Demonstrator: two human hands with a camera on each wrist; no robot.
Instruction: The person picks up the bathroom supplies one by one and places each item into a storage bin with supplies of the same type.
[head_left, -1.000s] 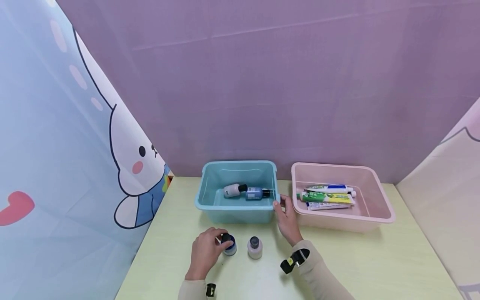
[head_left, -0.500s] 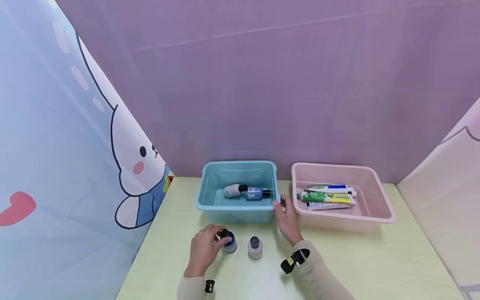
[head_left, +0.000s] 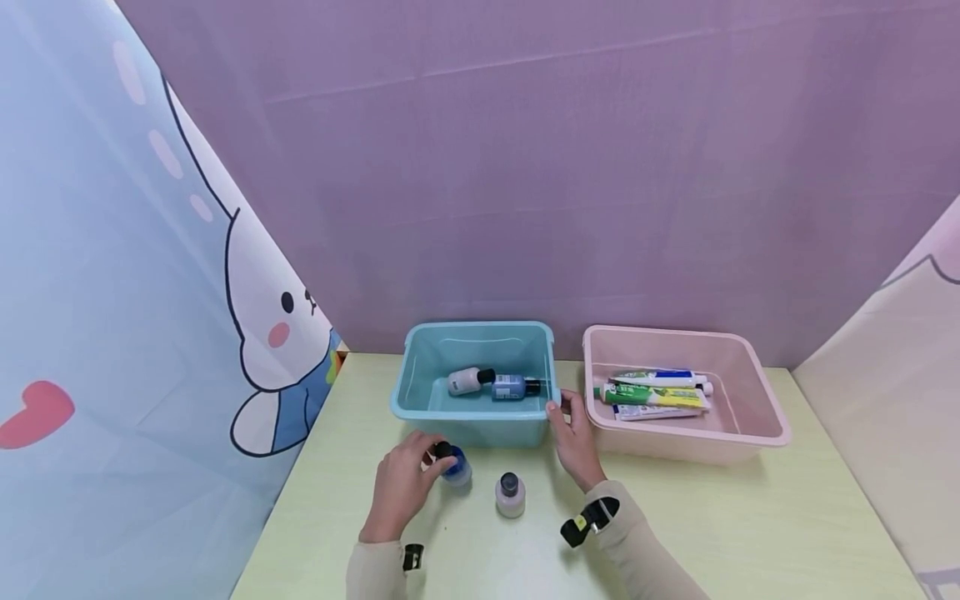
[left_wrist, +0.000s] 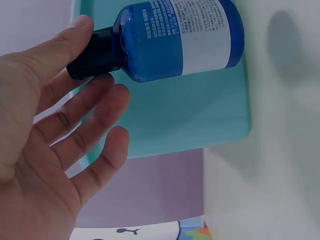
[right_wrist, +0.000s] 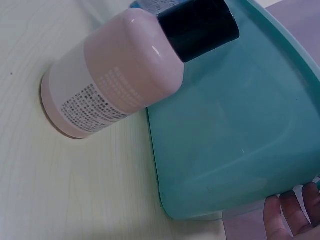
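My left hand (head_left: 402, 487) pinches the black cap of a small blue bottle (head_left: 457, 472) between thumb and fingers. In the left wrist view the blue bottle (left_wrist: 175, 40) has a white label, and its shadow lies apart from its base, so it hangs just above the table. A pink bottle (head_left: 511, 497) with a black cap stands upright to its right. Behind them is a teal bin (head_left: 472, 429) with a pink bottle (head_left: 465, 382) and a blue bottle (head_left: 509, 387) lying in it. My right hand (head_left: 576, 446) grips that bin's front right corner by the rim.
To the right of the teal bin stands a pink bin (head_left: 690, 446), holding several toothpaste tubes (head_left: 656, 396). Both rest on a pale table (head_left: 795, 517) against a purple cloth backdrop (head_left: 570, 183). A cartoon-printed curtain (head_left: 150, 333) borders the left side.
My left hand has raised the blue bottle off the table and moved it slightly forward, towards the teal bin. The right hand stays on the bin's rim.
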